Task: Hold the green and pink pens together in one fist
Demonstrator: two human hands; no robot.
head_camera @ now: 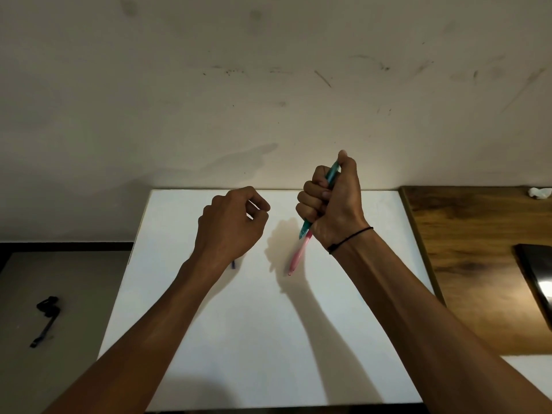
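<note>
My right hand is raised over the white table and grips a teal pen in a fist. The pen's tip points down out of the bottom of the fist. A pink pen lies on the table just below that hand, its upper end hidden behind the wrist. My left hand hovers to the left with fingers curled and thumb against the index finger, and nothing shows between them. A small dark end of something peeks out from under my left wrist.
A wooden desk adjoins the white table on the right, with a dark flat object at its right edge and a crumpled white scrap at the back. A black tool lies on the grey floor at left. A scuffed wall stands behind.
</note>
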